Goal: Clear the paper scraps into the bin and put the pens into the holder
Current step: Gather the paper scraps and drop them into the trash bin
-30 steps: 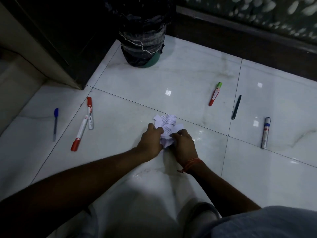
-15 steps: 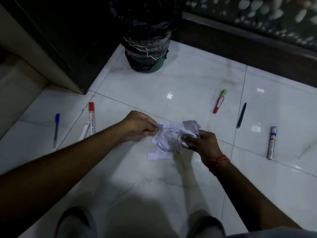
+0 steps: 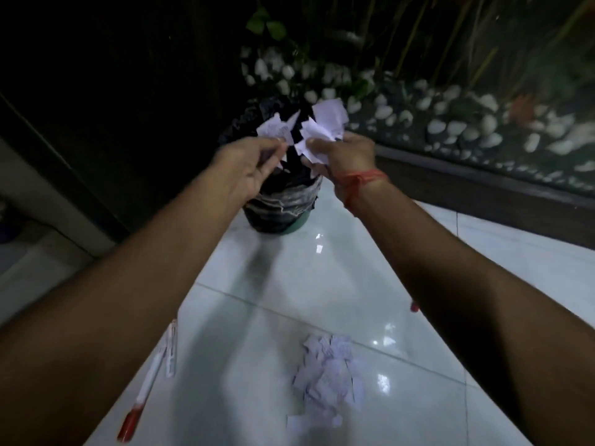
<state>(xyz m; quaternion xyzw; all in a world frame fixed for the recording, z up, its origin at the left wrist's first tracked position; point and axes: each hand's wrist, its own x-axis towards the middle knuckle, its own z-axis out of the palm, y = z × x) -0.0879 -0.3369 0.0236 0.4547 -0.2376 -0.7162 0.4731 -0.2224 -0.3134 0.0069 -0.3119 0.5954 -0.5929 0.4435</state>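
Both arms reach forward over the bin (image 3: 283, 201), a round bin lined with a black bag standing on the white tiled floor. My left hand (image 3: 248, 165) pinches a few white paper scraps (image 3: 275, 128) above the bin's mouth. My right hand (image 3: 341, 156) grips a bigger bunch of paper scraps (image 3: 322, 127) beside them. A loose pile of paper scraps (image 3: 328, 378) lies on the floor between my arms. Two red-and-white markers (image 3: 151, 378) lie on the tiles at the lower left. No pen holder is in view.
A dark raised ledge (image 3: 483, 188) with white pebbles and plant stems behind glass runs along the back right. A dark cabinet or wall stands at the left behind the bin. A red pen tip (image 3: 414, 306) peeks out beside my right forearm.
Both hands lifted bunches of scraps off the floor and moved them forward and up over the bin. Part of the scrap pile stayed on the floor. The view tilted up.
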